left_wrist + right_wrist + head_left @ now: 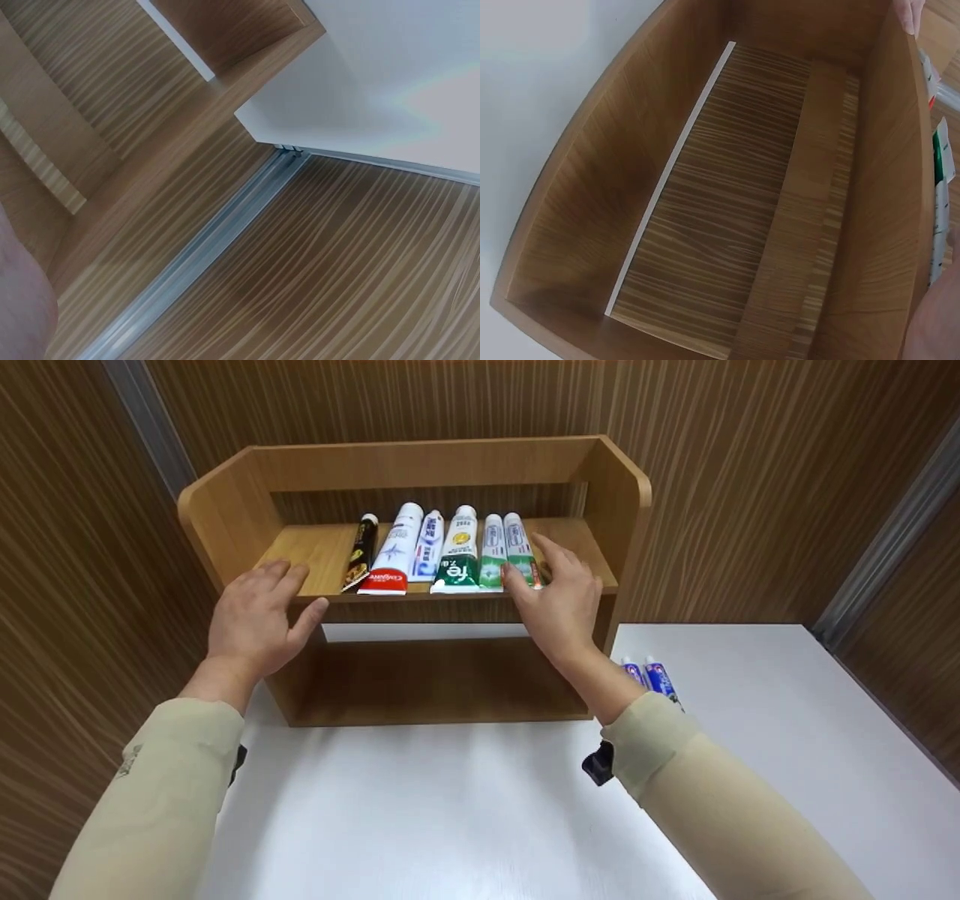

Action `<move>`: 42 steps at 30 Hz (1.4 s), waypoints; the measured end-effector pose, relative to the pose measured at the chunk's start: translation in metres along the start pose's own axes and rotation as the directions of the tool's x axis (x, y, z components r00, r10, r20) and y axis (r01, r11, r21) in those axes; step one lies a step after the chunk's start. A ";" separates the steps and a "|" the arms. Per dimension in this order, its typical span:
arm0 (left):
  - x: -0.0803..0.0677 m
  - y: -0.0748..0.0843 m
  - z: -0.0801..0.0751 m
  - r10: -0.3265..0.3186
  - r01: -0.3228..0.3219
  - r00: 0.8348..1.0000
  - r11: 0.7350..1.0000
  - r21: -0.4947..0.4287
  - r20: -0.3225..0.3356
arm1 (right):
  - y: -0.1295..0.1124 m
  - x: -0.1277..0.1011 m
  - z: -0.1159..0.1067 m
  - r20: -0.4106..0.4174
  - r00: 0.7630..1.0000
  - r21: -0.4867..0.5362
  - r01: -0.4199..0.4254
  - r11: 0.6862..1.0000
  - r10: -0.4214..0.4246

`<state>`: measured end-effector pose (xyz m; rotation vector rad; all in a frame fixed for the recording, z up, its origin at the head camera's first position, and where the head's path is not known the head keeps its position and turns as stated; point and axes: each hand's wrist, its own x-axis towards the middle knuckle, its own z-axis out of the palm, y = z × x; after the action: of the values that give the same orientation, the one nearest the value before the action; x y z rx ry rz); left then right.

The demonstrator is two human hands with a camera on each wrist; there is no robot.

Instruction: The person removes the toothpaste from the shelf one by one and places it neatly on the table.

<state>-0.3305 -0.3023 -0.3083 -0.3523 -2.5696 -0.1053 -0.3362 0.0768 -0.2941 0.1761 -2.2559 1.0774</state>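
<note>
A wooden shelf (427,463) is standing on a white table (420,810), and 6 toothpaste tubes are lying in a row on its upper board (319,555), crimped ends towards the shelf's front edge. From the shelf's left end towards its right, the row is running: a black tube (361,551), a red-and-white tube (395,547), a blue-and-white tube (428,547), a wide green-and-white tube (457,551) and 2 slim tubes (493,551).

The left hand (251,619) is lying over the left end of the shelf's front edge, its fingers loosely extended, its thumb standing well apart, and it is holding none of the tubes. The right hand (559,611) is hanging at the right end of the shelf's front edge, thumb and fingers spread wide around the lower end of the rightmost slim tube; whether they are touching it, I cannot tell.

To the right of the shelf, 2 blue tubes (661,679) are lying on the table, partly hidden by the right arm. Behind the shelf, a striped wall (450,401) is rising.
</note>
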 end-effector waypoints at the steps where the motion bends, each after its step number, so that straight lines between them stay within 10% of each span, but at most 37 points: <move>1: 0.000 0.000 0.000 -0.001 0.001 1.000 1.000 0.000 -0.001 | 0.001 0.000 0.001 -0.002 1.000 -0.005 -0.001 1.000 0.001; 42: 0.001 -0.001 0.000 -0.006 0.006 1.000 1.000 0.008 0.012 | 0.027 -0.023 -0.007 -0.046 0.981 0.000 0.190 0.982 -0.190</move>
<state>-0.3313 -0.3028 -0.3081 -0.3428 -2.5827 -0.0953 -0.3245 0.0966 -0.3219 0.3578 -2.1471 0.9753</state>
